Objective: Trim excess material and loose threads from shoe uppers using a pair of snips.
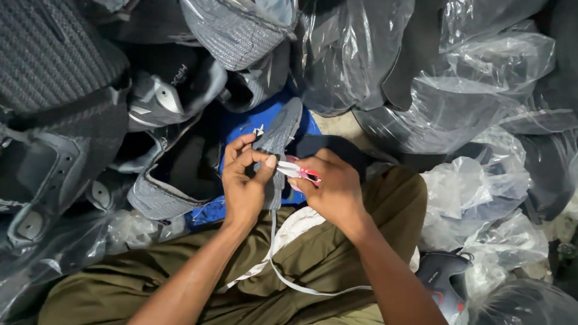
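Far left: heap of grey-black knit shoe uppers (pixel 90 120), crowding to blue mat edge (pixel 238 129).
Left hand (pixel 244 180): fingers pinched shut on grey knit shoe upper piece (pixel 278 135), held taut over lap, likely to steady edge for trimming.
Right hand (pixel 334 189): closed around small red-handled thread snips (pixel 299 172), tips at fabric edge.
Right: clear plastic bags (pixel 469 90) packed close; free room only above olive trousers (pixel 313 259).

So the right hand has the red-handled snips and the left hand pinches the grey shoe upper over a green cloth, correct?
Not quite: the cloth under the grey shoe upper is blue, not green, as the head view shows. The rest holds: the right hand has the red-handled snips and the left hand pinches the upper.
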